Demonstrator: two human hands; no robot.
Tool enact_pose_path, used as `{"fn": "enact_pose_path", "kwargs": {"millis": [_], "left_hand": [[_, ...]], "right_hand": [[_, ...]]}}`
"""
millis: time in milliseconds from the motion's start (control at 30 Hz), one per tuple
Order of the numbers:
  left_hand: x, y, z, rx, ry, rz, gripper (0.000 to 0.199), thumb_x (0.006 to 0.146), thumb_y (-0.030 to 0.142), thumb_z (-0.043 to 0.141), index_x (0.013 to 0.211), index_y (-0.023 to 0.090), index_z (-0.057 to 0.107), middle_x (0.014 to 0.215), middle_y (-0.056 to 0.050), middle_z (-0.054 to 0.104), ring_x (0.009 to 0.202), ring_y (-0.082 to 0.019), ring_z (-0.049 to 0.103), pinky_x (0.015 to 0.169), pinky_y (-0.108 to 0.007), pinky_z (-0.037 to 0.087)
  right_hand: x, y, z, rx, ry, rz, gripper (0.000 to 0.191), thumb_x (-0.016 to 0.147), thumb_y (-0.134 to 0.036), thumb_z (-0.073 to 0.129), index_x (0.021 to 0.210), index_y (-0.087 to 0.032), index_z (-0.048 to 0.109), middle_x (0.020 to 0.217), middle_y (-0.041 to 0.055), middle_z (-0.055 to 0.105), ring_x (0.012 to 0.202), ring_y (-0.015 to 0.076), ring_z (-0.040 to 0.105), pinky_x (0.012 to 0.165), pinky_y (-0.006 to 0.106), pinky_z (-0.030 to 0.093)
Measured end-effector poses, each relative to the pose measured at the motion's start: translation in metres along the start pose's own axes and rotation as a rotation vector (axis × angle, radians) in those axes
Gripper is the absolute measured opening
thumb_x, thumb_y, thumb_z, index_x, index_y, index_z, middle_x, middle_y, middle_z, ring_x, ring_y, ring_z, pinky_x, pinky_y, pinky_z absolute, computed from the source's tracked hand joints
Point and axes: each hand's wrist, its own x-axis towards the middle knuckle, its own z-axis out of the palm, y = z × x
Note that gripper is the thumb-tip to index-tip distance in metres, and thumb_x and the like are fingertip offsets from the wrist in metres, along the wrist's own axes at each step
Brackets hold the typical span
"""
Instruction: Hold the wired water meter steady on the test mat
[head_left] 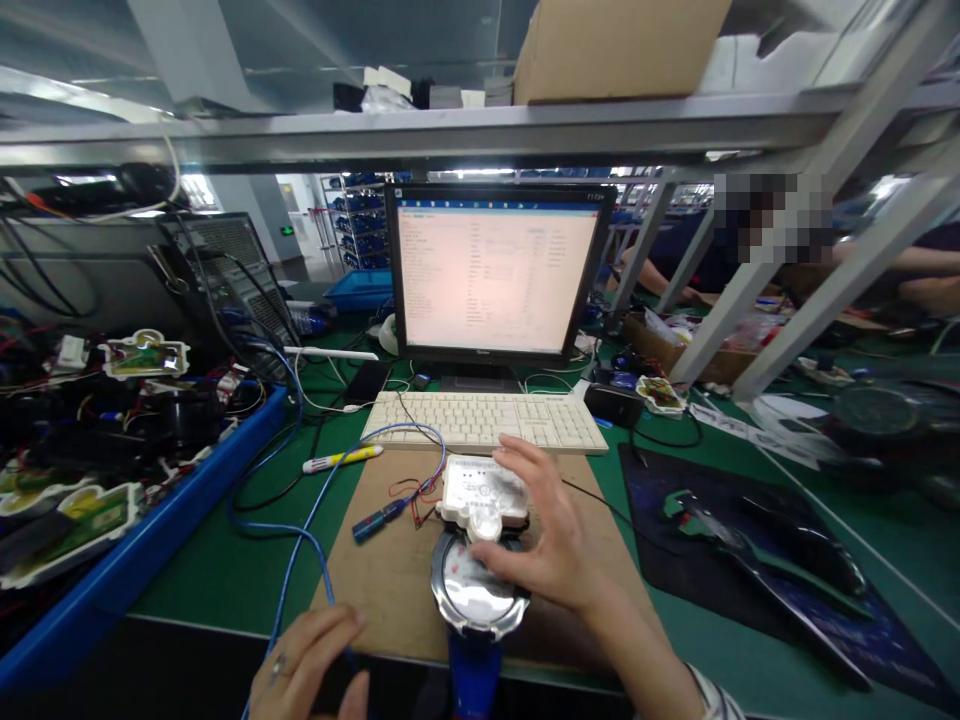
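In the head view, curves the right hand [540,530] half-open over the white module [484,488], at the far edge of the round silver-rimmed part [480,590]; cannot tell if gripping. Holds the left hand [311,655] loosely curled near the blue cable [304,533]; cannot tell any grasp.

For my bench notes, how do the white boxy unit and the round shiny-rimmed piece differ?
The white boxy unit is roughly rectangular with a rounded tab, whereas the round shiny-rimmed piece is circular. The white boxy unit bears dark printing; the round shiny-rimmed piece has a glossy face. The white boxy unit sits nearer the keyboard, the round shiny-rimmed piece nearer the camera. Both are by the right hand.
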Motion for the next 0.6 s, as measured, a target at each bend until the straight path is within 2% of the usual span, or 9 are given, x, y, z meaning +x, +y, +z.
{"fn": "enact_pose_path", "kwargs": {"millis": [100,267,600], "left_hand": [[0.013,-0.018,0.013,0.213,0.003,0.007,0.013,0.083,0.018,0.056,0.094,0.014,0.061,0.093,-0.008,0.062,0.089,-0.017,0.059,0.080,-0.029,0.046],[0.014,-0.031,0.033,0.267,-0.043,-0.068,0.017,0.085,0.023,0.053,0.099,0.014,0.058,0.101,-0.009,0.059,0.095,-0.019,0.056,0.085,-0.032,0.042],[0.008,-0.031,0.036,0.263,-0.010,-0.055,0.013,0.085,0.017,0.052,0.095,0.013,0.059,0.095,-0.009,0.059,0.093,-0.018,0.055,0.085,-0.031,0.041]], "right_hand": [[0.000,0.002,0.002,0.026,0.029,-0.027,0.053,0.072,-0.036,0.070,0.119,-0.021,0.048,0.134,0.0115,0.040,0.121,0.0261,0.043,0.098,0.046,0.042],[-0.003,0.001,0.003,-0.017,0.042,-0.035,0.033,0.072,-0.030,0.066,0.102,-0.022,0.057,0.134,0.0092,0.040,0.117,0.0259,0.047,0.090,0.042,0.047],[-0.003,0.002,0.004,-0.031,0.070,-0.035,0.034,0.068,-0.029,0.067,0.101,-0.022,0.059,0.131,0.0090,0.043,0.113,0.0238,0.050,0.087,0.038,0.050]]}}
